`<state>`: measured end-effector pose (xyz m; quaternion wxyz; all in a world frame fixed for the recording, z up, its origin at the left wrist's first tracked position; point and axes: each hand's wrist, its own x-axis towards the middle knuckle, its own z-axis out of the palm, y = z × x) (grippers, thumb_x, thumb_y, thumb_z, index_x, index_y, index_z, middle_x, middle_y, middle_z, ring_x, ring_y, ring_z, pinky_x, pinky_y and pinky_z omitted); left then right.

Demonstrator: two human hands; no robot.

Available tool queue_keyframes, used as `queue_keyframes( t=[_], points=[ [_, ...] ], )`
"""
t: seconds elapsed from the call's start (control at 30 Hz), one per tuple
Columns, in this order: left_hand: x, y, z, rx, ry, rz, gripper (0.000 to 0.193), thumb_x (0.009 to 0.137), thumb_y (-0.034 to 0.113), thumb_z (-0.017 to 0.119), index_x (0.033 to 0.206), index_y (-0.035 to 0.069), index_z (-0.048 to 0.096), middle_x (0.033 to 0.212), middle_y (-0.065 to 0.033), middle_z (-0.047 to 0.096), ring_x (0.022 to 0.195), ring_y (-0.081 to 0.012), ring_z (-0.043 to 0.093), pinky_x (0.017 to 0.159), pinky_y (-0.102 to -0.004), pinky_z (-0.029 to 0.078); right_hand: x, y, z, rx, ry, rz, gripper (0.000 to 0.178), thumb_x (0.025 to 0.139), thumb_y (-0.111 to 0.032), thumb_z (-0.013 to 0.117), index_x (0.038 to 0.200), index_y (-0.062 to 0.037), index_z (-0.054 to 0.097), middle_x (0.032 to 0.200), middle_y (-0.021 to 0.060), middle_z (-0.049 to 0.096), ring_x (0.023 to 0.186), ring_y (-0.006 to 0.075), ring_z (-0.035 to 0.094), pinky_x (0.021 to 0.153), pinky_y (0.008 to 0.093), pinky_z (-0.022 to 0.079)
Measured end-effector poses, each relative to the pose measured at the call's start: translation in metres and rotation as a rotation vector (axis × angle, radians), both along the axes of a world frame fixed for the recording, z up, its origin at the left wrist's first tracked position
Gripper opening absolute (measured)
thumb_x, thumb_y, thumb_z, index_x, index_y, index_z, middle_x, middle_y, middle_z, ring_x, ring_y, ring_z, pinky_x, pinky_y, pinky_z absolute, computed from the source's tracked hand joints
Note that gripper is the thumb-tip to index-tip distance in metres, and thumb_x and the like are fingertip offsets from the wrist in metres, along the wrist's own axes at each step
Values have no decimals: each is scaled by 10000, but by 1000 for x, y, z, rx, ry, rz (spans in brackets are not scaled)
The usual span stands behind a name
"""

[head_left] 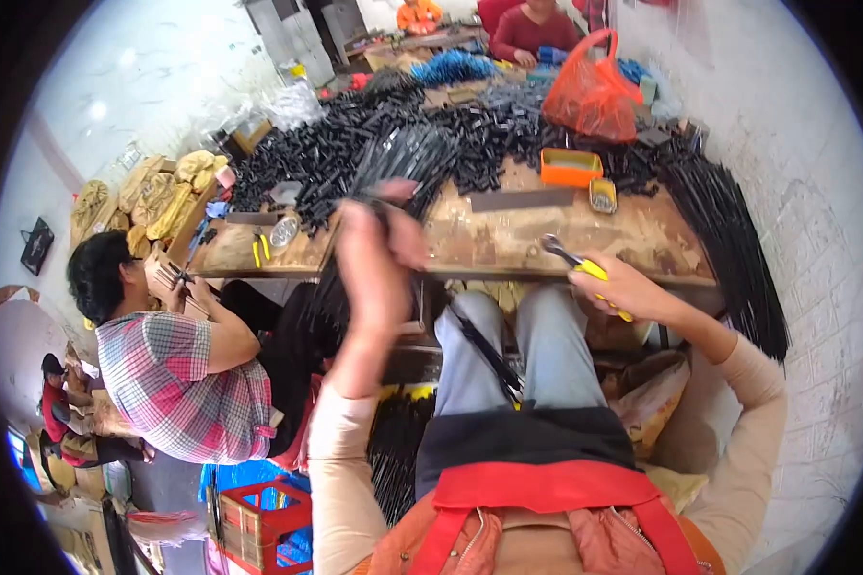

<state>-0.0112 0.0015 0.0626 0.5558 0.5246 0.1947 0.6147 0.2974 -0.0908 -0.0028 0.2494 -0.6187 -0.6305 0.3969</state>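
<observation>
My right hand [623, 289] is closed round the yellow handles of a pair of pliers [593, 269]. Their rounded metal head points left, just over the table's front edge. My left hand [379, 254] is smeared by motion, its fingers bent near a dark piece I cannot make out. Under and beyond it, a bundle of long black strips [408, 158] lies on the table and hangs past the front edge. Some thin black strips [484, 350] with a yellow tip at the lower end rest across my lap.
Small black parts [307, 153] are heaped across the wooden table [470, 235]. An orange box [571, 167], a small tin [602, 195] and a red plastic bag [594, 96] stand at right. More black strips [729, 230] hang off the right end. A co-worker [182, 355] sits close on my left.
</observation>
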Motion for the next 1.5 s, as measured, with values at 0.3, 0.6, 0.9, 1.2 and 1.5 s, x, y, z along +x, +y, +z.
queue_keyframes(
  t=[0.3, 0.6, 0.9, 1.2, 1.5],
  points=[
    [-57, -48, 110, 233, 362, 74, 524, 1046, 423, 280, 1036, 24, 620, 555, 61, 368, 453, -55, 294, 430, -239, 234, 157, 23, -110, 436, -1165, -265, 606, 871, -312, 609, 1343, 25, 431, 1197, 272, 510, 1093, 422, 487, 922, 509, 438],
    [-108, -101, -212, -113, 1187, 119, 290, 989, 244, 398, 969, 14, 574, 945, -238, 595, 907, -446, 573, 751, -493, 457, 213, 29, -142, 509, -1486, -12, 320, 983, -236, 434, 1230, -93, 578, 1237, 231, 548, 1044, 398, 557, 857, 472, 479],
    [-225, -93, -407, -167, 1178, 623, 408, 943, 183, 509, 1323, 40, 480, 1212, -289, 523, 1145, -434, 510, 950, -472, 435, 231, 34, -128, 385, -1228, 14, 377, 983, -193, 471, 1324, -39, 520, 1285, 214, 539, 1139, 402, 524, 962, 424, 428],
    [-137, -107, -307, 79, 1924, 211, 161, 855, 191, 599, 980, 90, 605, 880, -119, 632, 892, -311, 635, 738, -433, 500, 236, 33, -99, 719, -1116, 207, 394, 961, -157, 487, 1318, 11, 488, 1375, 181, 488, 1216, 349, 511, 1054, 356, 381],
    [88, -78, -164, 763, 1168, -396, 351, 849, 131, 622, 1186, 46, 575, 971, -143, 613, 917, -329, 603, 785, -419, 486, 209, -55, -72, 598, -567, -671, 201, 854, -114, 597, 1014, -32, 688, 989, 150, 674, 893, 264, 645, 796, 333, 498]
  ],
)
